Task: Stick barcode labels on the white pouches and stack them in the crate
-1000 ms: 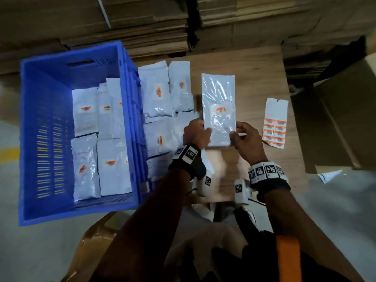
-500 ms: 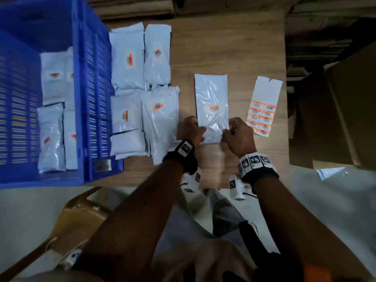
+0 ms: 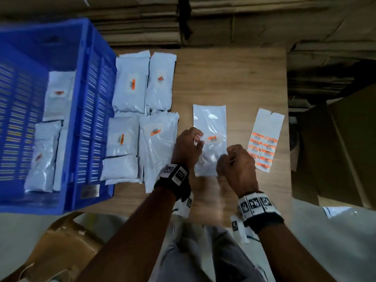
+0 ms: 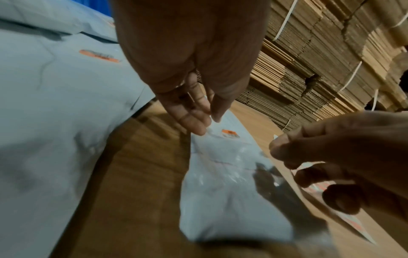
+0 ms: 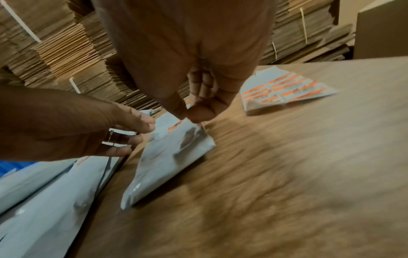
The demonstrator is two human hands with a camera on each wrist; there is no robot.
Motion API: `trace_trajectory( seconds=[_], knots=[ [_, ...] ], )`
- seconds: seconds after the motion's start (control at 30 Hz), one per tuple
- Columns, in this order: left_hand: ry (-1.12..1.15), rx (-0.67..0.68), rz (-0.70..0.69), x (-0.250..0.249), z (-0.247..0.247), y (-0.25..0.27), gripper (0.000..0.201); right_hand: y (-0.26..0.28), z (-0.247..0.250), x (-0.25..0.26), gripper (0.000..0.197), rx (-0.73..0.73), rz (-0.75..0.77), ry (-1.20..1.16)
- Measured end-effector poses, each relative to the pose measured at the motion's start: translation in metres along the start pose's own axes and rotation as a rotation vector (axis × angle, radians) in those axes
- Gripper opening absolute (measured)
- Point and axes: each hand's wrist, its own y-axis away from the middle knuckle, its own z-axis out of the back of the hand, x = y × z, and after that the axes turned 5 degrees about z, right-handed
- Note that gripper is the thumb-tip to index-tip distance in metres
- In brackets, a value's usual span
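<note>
Lying flat on table (image 3: 244, 82), labelled pouch (image 3: 210, 127), long axis running away

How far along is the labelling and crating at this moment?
Done: several labelled white pouches already lie in the blue plastic crate. In hand: the white pouch in front of the person carries an orange label; the left hand and right hand are at its near end. Left: four labelled pouches on the wooden table await crating, and the label sheet still holds stickers.
</note>
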Motion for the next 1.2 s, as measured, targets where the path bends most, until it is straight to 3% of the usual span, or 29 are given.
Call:
trace_trajectory(
  seconds=[0.1,0.2,0.4,0.5,0.6,0.83,1.03,1.2],
  knots=[
    [0.012,-0.032,-0.019,0.001,0.000,-0.028,0.013,-0.014,-0.013,0.009,0.004,-0.046,0.063,-0.044],
    [0.044,-0.018,0.000,0.001,0.002,-0.048,0.011,-0.025,-0.020,0.015,0.013,-0.135,0.148,-0.014],
    [0.118,0.026,0.049,0.008,-0.005,-0.066,0.006,-0.034,-0.043,0.009,0.022,-0.165,0.031,-0.022],
    [0.069,0.017,0.066,0.012,-0.014,-0.068,0.006,-0.031,-0.050,0.004,0.028,-0.200,0.053,-0.004],
    [0.064,-0.014,0.013,0.016,-0.021,-0.068,0.018,-0.030,-0.053,-0.001,0.025,-0.213,0.068,0.003],
    [0.014,-0.076,-0.079,0.021,-0.027,-0.061,0.005,-0.027,-0.056,-0.003,0.019,-0.215,0.061,-0.033],
    [-0.044,-0.082,-0.175,0.020,-0.031,-0.054,0.036,-0.024,-0.057,-0.008,0.015,-0.197,0.047,-0.055],
    [-0.361,-0.142,-0.329,0.021,-0.030,-0.053,0.059,-0.023,-0.059,-0.011,0.014,-0.200,0.056,-0.034]
  ],
)
